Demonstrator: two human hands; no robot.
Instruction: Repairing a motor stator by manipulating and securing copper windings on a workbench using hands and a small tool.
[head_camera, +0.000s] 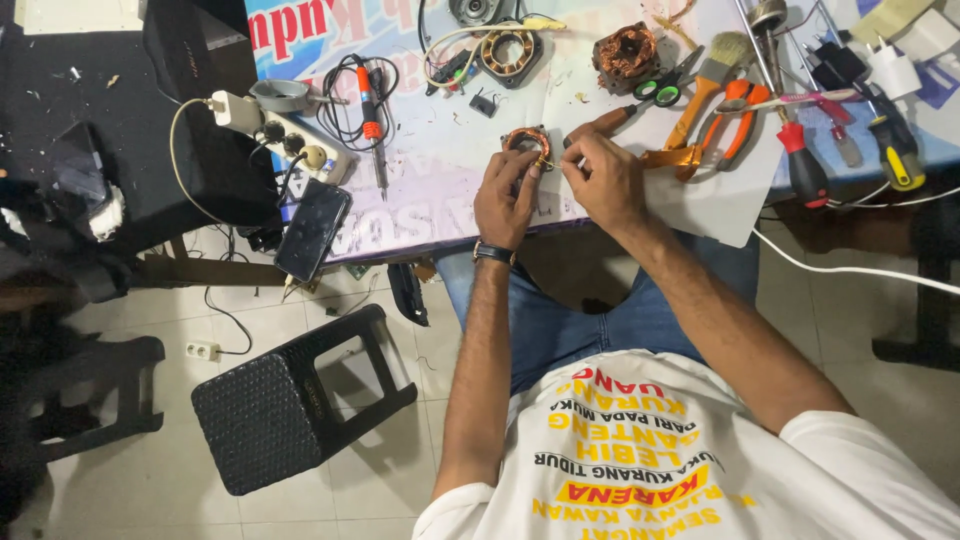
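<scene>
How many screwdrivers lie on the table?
3, maybe more hidden: a brown-handled screwdriver beside the right hand, a red-handled screwdriver and a yellow-black screwdriver at the table's right end.

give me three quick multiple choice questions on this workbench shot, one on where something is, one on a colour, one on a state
1. Where does the phone lie?
A. at the table's near edge, left of the hands
B. on the black stool
C. beside the brush

2. What colour are the pliers' handles?
A. blue
B. orange
C. white

3. What are the hands doing with the copper coil?
A. both hands are on it
B. only one hand touches it
C. it lies untouched

Answers:
1 A: the dark phone overhangs the table edge next to the power strip.
2 B: the handles are plainly orange.
3 A: the left hand and the right hand both meet at the coil.
</scene>
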